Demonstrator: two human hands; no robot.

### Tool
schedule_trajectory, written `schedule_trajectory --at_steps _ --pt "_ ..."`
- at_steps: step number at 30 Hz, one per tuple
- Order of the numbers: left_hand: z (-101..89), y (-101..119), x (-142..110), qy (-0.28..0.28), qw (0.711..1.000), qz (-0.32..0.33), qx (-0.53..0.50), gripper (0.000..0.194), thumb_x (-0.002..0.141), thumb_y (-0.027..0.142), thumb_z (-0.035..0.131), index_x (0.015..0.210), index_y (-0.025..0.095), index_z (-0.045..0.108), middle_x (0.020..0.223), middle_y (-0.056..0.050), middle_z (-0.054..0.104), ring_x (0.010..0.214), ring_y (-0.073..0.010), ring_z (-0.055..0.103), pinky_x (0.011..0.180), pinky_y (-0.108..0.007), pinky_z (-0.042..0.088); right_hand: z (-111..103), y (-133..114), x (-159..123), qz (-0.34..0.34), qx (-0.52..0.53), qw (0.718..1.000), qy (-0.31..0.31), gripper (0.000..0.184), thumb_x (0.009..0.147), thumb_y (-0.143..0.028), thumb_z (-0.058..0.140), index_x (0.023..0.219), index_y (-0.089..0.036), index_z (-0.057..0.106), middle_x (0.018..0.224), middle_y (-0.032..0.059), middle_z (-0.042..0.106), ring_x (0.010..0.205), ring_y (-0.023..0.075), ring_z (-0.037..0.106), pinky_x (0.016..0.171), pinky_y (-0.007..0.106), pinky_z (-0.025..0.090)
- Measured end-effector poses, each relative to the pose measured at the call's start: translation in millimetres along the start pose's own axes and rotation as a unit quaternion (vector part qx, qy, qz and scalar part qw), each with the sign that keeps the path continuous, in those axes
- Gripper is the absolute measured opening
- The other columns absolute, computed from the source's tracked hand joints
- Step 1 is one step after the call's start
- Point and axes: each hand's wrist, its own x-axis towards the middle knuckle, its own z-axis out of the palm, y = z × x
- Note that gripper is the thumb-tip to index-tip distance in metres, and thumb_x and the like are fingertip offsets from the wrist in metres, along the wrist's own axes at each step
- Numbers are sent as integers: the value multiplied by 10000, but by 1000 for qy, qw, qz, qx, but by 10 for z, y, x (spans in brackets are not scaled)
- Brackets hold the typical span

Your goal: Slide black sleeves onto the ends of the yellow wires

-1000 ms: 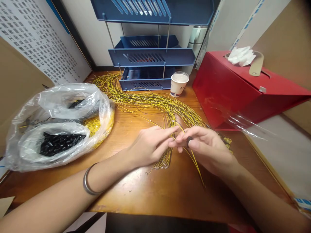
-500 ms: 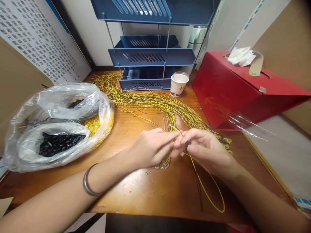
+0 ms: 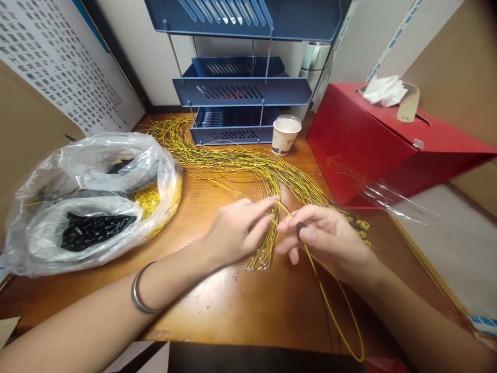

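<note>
Between thumb and fingers, my right hand (image 3: 330, 238) pinches a small black cap-like piece (image 3: 300, 231). A yellow wire (image 3: 326, 300) runs by it, perhaps through it, and hangs in a long loop over the front edge of the table. To its left, my left hand (image 3: 240, 228) has its fingertips closed on the yellow wire, over the end of a bundle of wires (image 3: 267, 243). The two hands are a little apart. That bundle of yellow and dark wires curves back across the table, with small metal tips at its near end.
At left stands a clear plastic bag (image 3: 159, 155) with black pieces (image 3: 97, 230) and yellow rings (image 3: 149, 199). A blue tiered tray (image 3: 240, 93), a paper cup (image 3: 286, 137) and a red box (image 3: 357, 140) with tissues line the back and right.
My left hand has moved slightly left and up along the wire, opening a gap between the hands. My right fingers have spread a little, and the hanging loop reaches lower.
</note>
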Motion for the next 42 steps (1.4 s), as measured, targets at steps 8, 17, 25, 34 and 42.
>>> schedule_trajectory --at_steps 8,17,25,34,42 --pt "40 -3 -30 -16 998 56 -37 314 942 185 480 1221 137 615 889 -59 734 724 -153 594 713 -308 518 -2 -16 -3 -26 -22 999 -11 133 878 -220 670 989 -253 735 976 8 745 921 150 713 892 297 533" --pt "71 -15 -50 23 999 -5 41 324 954 228 490 1226 123 632 815 -71 727 680 -154 582 646 -286 503 -15 -34 -1 -28 -9 999 -14 103 867 -256 679 952 -271 734 944 -11 736 775 154 720 844 367 557" --pt "62 -19 -60 20 999 0 48 357 938 177 485 1270 116 601 822 -78 704 716 -165 581 654 -298 509 30 -88 36 -28 -11 990 137 87 783 -276 755 868 -265 737 911 -18 742 543 102 657 747 335 589" --pt "16 62 -28 -124 987 90 -46 246 918 119 423 1007 183 644 893 -47 684 808 -176 539 802 -327 510 15 33 27 21 -90 995 44 118 833 -227 714 945 -188 719 792 30 729 663 124 695 593 217 528" --pt "-8 25 0 -2 997 -70 -40 380 941 244 487 1297 131 556 1010 -93 704 852 -188 581 798 -359 507 -25 -15 2 0 -64 997 34 98 859 -226 686 951 -234 718 985 25 742 609 110 686 607 255 543"
